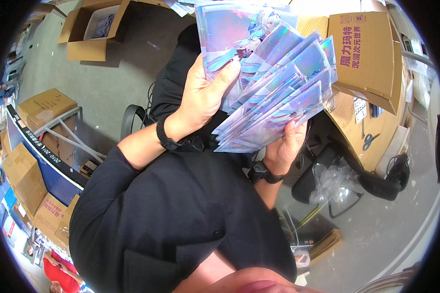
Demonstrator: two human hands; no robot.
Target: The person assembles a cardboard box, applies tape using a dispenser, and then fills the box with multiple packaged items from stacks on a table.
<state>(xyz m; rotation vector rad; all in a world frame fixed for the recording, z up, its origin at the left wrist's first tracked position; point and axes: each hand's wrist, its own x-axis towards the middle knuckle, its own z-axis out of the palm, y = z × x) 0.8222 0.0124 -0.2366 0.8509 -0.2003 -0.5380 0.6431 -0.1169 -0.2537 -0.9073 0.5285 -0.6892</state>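
Observation:
Between my two hands is a thick, fanned stack of glossy picture cards (274, 93) in clear sleeves, printed in shiny pastel blue and purple with an anime-style figure. My left hand (205, 93) grips the stack at its left side, thumb lying across the front of the top card. Lower right, my right hand (288, 142) closes on the bottom corner of the fan, its thumb on the front and the other fingers mostly hidden behind. The cards spread in overlapping layers toward the right.
A wooden table (349, 117) at right bears a cardboard box (364, 53) and blue-handled scissors (370, 141). Below it, clear plastic (335, 183) lies on a black chair (308, 180). An open carton (86, 49) stands on the floor at far left. More boxes (22, 176) line the left.

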